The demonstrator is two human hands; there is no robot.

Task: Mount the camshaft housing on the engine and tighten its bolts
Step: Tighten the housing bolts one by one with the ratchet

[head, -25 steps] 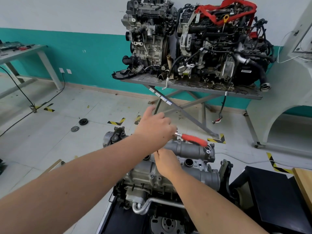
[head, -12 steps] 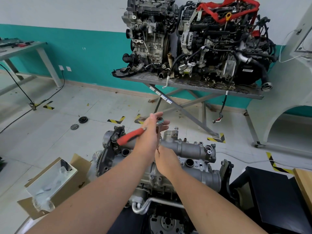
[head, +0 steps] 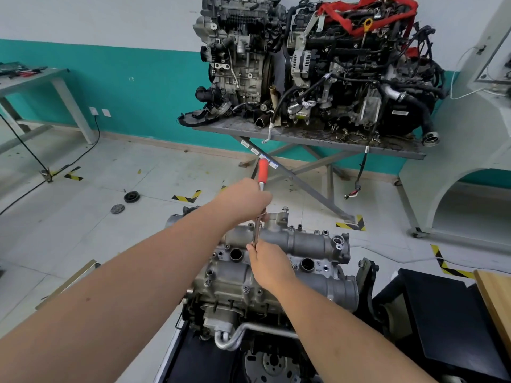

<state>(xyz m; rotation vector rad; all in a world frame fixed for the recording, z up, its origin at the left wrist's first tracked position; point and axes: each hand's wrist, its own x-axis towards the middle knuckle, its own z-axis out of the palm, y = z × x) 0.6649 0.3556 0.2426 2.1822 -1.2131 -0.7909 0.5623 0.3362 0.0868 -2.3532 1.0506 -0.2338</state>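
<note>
Left hand [head: 244, 200] gripping ratchet [head: 262, 170], handle pointing away; right hand [head: 266, 261] pinching extension [head: 256, 230] upright over housing [head: 298, 240].

the wall [head: 116, 17] is white above and teal [head: 143, 100] below, over a pale tiled floor [head: 83, 217] marked with yellow-and-black tape corners [head: 187, 196]. a grey surface [head: 304, 138] on crossed legs carries two spare engines [head: 318, 64]. another grey surface [head: 36, 76] stands far left, a black cable [head: 25, 145] trailing beneath it.
</note>
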